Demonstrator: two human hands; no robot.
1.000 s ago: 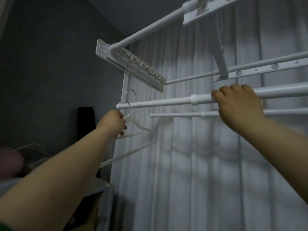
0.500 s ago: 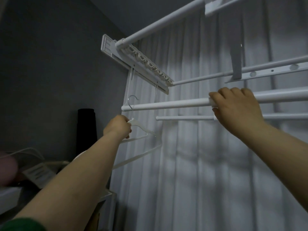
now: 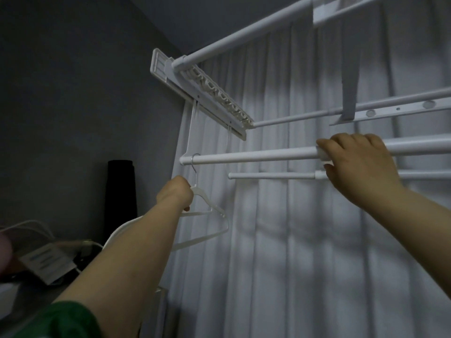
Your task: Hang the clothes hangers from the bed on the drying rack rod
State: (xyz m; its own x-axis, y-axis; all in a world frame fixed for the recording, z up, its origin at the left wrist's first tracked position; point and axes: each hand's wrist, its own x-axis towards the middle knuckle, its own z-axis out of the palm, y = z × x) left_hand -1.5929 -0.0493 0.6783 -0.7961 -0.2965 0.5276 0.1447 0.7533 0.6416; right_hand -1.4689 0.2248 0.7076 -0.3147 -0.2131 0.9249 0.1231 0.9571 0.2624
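Observation:
A white clothes hanger (image 3: 212, 211) with a metal hook hangs by that hook over the left end of the white drying rack rod (image 3: 251, 156). My left hand (image 3: 176, 195) grips the hanger's left shoulder just under the hook; a second white hanger bar (image 3: 202, 239) shows below my wrist, partly hidden by my arm. My right hand (image 3: 358, 164) is further right on the same rod, fingers curled over it at a thicker joint.
More white rods (image 3: 268, 176) and a ceiling-mounted rack frame (image 3: 207, 93) run above and behind. White curtains (image 3: 292, 240) hang behind the rack. A dark cylinder (image 3: 120, 191) stands at the grey wall, with cables and a packet (image 3: 46, 262) on a low surface at left.
The hanger's hook has gone from in front of the rod's left end onto the rod. My left hand still holds it. My right hand stays on the rod.

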